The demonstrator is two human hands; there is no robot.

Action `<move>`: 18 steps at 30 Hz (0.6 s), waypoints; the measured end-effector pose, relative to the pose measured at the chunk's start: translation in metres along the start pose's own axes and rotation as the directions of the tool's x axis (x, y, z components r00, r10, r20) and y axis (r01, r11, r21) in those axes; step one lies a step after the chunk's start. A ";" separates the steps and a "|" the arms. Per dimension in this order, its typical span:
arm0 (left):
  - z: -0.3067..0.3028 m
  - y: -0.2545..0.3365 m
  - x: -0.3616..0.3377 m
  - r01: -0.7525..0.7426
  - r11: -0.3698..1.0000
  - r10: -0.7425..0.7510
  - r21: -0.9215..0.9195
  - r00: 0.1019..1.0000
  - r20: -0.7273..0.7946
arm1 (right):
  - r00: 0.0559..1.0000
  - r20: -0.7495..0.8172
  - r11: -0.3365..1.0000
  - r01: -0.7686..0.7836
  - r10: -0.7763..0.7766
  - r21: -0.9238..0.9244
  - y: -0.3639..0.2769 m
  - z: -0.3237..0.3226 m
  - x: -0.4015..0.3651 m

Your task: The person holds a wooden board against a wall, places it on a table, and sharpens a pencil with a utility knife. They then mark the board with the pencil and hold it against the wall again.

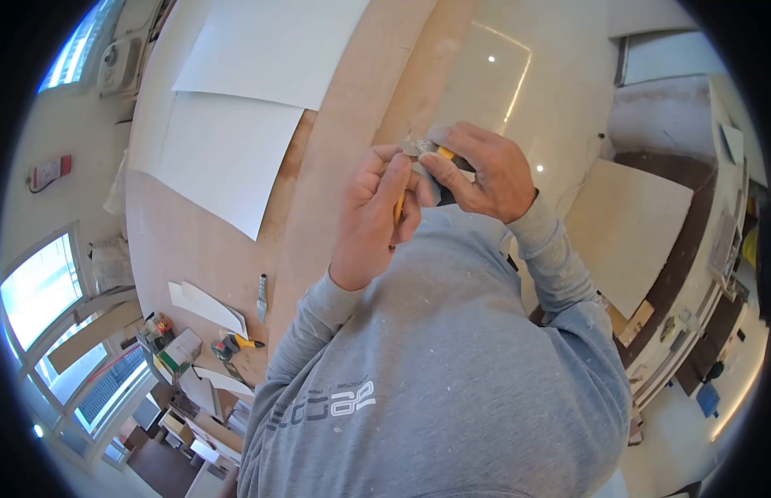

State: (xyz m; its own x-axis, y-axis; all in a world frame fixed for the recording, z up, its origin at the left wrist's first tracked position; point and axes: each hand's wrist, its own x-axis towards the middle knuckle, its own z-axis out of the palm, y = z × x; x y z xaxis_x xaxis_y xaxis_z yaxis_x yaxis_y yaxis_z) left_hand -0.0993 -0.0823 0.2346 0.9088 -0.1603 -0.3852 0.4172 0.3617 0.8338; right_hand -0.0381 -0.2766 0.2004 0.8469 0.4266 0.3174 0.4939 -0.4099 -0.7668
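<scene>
Close together in front of my chest, both hands are closed around small items. My left hand (pixel 370 217) pinches near a small metal piece (pixel 417 148), and a slim yellow item (pixel 399 207) shows between its fingers. My right hand (pixel 485 173) grips a yellow-and-black tool (pixel 446 153) whose metal end meets the left fingertips. Fingers cover most of it, so its kind cannot be made out. On the wooden worktable (pixel 319 178), left of my left forearm, lies a grey utility knife (pixel 262 297).
Large white sheets (pixel 228 153) lie on the table ahead and left. Narrow white offcuts (pixel 207 305) and a yellow-and-black power tool (pixel 236 344) lie near its left side. A pale board (pixel 630 224) is to the right, above the glossy floor (pixel 560 91).
</scene>
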 end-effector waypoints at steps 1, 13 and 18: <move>-0.001 0.000 0.000 -0.003 1.000 0.003 0.009 1.000 0.003 | 1.000 0.003 1.000 0.010 -0.010 -0.003 0.000 0.000 0.001; 0.004 0.008 -0.013 0.061 0.995 -0.058 0.083 0.998 -0.038 | 0.960 -0.231 0.945 -0.214 0.156 -0.249 0.098 -0.006 -0.004; 0.001 0.009 -0.003 0.062 0.996 -0.058 0.062 0.996 -0.068 | 0.984 -0.138 0.988 -0.128 0.115 -0.088 0.044 -0.017 0.004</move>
State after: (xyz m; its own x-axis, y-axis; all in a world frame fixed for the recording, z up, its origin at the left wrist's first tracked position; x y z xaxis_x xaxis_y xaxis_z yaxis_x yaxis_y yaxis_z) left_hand -0.0989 -0.0799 0.2437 0.8807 -0.1178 -0.4588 0.4722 0.2937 0.8311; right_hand -0.0100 -0.3068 0.1779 0.9172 0.2609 0.3011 0.3968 -0.5304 -0.7492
